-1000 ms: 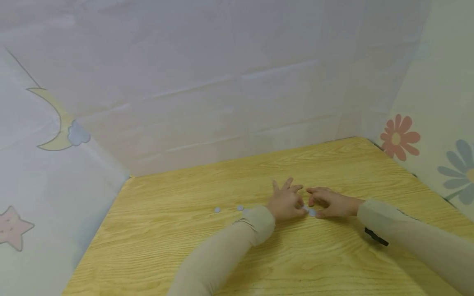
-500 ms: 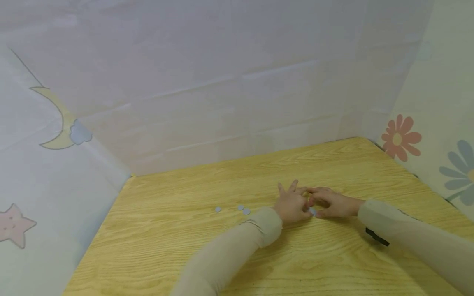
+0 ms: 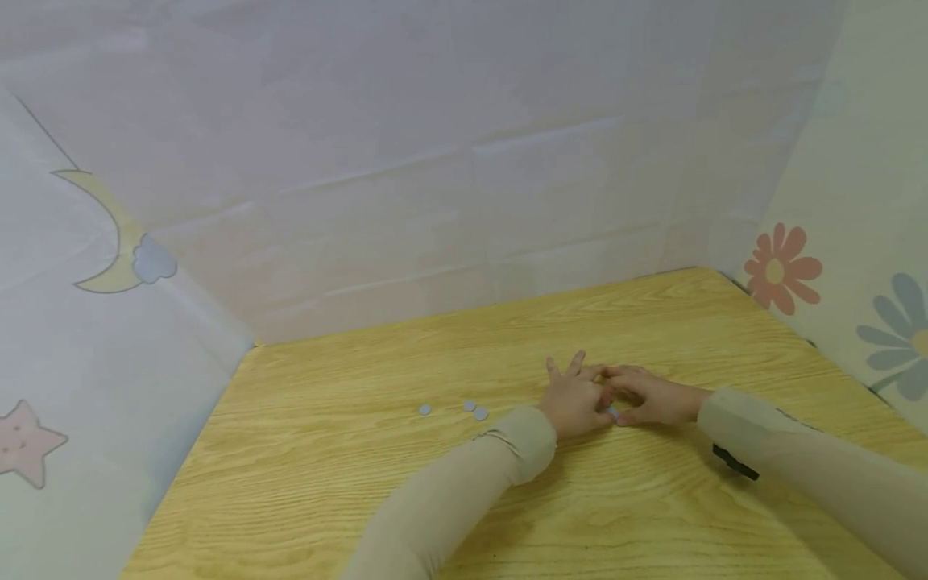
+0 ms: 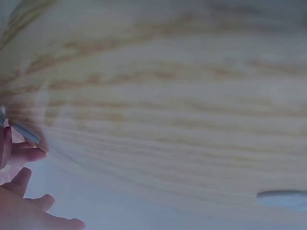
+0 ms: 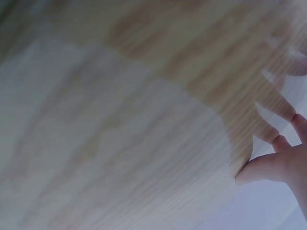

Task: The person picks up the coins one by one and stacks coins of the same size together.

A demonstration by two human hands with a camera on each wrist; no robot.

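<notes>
My left hand [image 3: 577, 403] pinches a small grey disc between thumb and index finger low over the wooden table, its other fingers fanned out. Curled in from the right, my right hand [image 3: 652, 400] has its thumb tip at a pale disc [image 3: 613, 414] between the two hands; the fingers hide much of that spot. The hands' fingertips meet in the head view. In the left wrist view a grey disc [image 4: 26, 133] shows at the fingertips. The right wrist view shows the thumb [image 5: 261, 168] low on the tabletop, with no disc visible.
Left of the left hand, several more grey discs lie flat: a single disc [image 3: 424, 410] and a close pair with one disc [image 3: 481, 413] nearer me. A black strip [image 3: 735, 462] sits under the right sleeve. Printed sheets [image 3: 449, 177] rise behind the table [image 3: 326, 483].
My left hand has shifted right until its fingertips meet the right hand's, uncovering a disc near its sleeve. The right hand has stayed nearly still.
</notes>
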